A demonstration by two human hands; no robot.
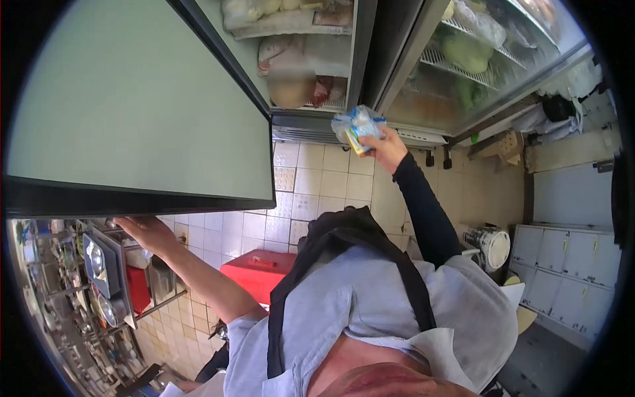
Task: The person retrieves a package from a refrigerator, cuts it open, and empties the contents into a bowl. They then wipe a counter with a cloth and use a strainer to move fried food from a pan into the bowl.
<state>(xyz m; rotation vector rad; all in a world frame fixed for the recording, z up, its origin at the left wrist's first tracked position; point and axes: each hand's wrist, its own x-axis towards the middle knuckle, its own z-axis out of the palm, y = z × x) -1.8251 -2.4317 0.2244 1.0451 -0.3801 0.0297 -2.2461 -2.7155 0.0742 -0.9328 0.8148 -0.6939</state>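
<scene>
Stretched out in front, my right hand (pixel 390 151) is closed on a crumpled clear plastic bag (pixel 360 126) with a blue, white and yellow package in it. My left hand (pixel 147 233) is at the lower edge of the open fridge door (pixel 139 106), at the left; its fingertips are partly hidden by the door's dark frame. Behind the door, shelves (pixel 301 33) hold bagged food, with red meat in a bag (pixel 322 91) on the lowest visible one.
A second glass-fronted fridge (pixel 476 59) stands at the upper right. Metal racks (pixel 99 264) with trays are at the lower left. A red box (pixel 258 271) sits on the tiled floor, and white lockers (pixel 562 261) line the right.
</scene>
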